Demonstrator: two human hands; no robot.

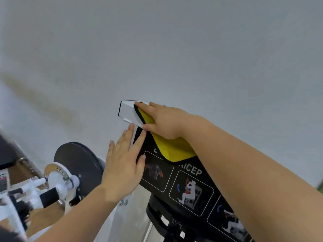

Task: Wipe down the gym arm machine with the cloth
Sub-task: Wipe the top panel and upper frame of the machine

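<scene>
wiping looks to be in mid-stroke along the top of the gym arm machine (192, 189), a black column whose near face carries white-outlined exercise diagrams and the letters "icep". nearest, the left hand (122, 163) lies flat against the side of that face, fingers straight and grasping nothing, apparently steadying. just beyond it, the yellow microfibre cloth with a black stitched edge (173, 147) is draped over the column's top edge. the right hand (164, 121) presses down on the cloth with fingers extended and does not bunch it. its fingertips reach the white rectangular end cap (126, 109) at the column's far end. lower left, well apart, sit a black round disc (78, 163) and a black foam grip (49, 196) on white tubing. behind everything is a plain pale wall (157, 41).

the stroke seems to have reached its far limit. the next move likely calls for sliding the cloth over the cap or back down the diagram face under steady palm pressure. whether the other parts are already clean cannot be told.
</scene>
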